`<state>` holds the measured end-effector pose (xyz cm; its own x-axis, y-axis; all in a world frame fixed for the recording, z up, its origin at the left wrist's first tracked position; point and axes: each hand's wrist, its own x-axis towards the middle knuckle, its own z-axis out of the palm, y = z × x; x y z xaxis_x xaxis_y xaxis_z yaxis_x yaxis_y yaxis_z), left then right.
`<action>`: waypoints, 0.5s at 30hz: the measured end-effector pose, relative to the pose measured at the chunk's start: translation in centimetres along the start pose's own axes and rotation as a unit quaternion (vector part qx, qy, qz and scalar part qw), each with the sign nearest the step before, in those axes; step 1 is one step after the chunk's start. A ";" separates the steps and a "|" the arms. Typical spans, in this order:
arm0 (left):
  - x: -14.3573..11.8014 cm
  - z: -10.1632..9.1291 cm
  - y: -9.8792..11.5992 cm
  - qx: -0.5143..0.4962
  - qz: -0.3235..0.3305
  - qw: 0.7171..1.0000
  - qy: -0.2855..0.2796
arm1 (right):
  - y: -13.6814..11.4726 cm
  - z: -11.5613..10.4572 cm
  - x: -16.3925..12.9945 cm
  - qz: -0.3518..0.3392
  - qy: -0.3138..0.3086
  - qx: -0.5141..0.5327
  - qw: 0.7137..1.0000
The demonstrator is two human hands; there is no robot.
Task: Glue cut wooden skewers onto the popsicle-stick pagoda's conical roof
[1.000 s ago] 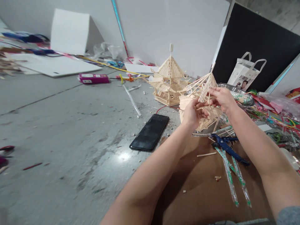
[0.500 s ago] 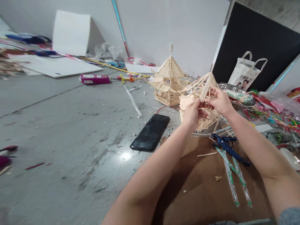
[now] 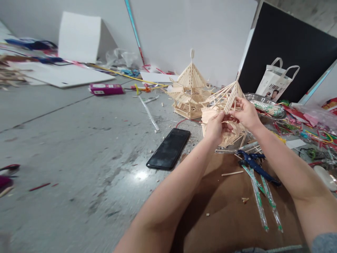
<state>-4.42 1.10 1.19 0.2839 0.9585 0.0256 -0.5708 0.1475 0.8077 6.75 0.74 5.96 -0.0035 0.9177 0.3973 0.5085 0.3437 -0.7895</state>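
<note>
A pavilion model of thin wooden sticks [image 3: 209, 115] stands in front of me, its pointed roof frame partly covered with sticks. My left hand [image 3: 216, 127] is closed at the roof's lower edge, thumb and finger pinching the end of a wooden stick [image 3: 229, 102] that slopes up to the peak. On the right side of the roof, my right hand [image 3: 246, 113] pinches the sticks from the other side, fingers curled. The two hands nearly touch and hide part of the lower tier. Behind to the left rises a second pavilion model [image 3: 191, 79] with a fuller roof and a spire.
A black phone [image 3: 169, 149] lies on the grey floor, left of a brown board [image 3: 210, 196]. Blue-handled cutters [image 3: 256, 168] and clear plastic wrappers [image 3: 259, 200] lie on the board. A metal tray [image 3: 265, 105] holds wrapped sticks, and a white bag [image 3: 275, 82] stands behind it.
Both hands stay at the roof in nearly the same grip. The right hand and forearm have shifted very slightly left; nothing else has visibly moved.
</note>
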 end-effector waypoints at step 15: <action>-0.7 0.5 0.5 0.001 -0.010 1.000 0.016 | -1.7 0.1 2.0 0.167 0.059 0.146 0.973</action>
<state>-4.52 0.41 1.83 0.2708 0.9626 -0.0097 -0.5636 0.1667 0.8091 5.82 2.00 8.02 0.2283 0.9645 0.1329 0.1980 0.0877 -0.9763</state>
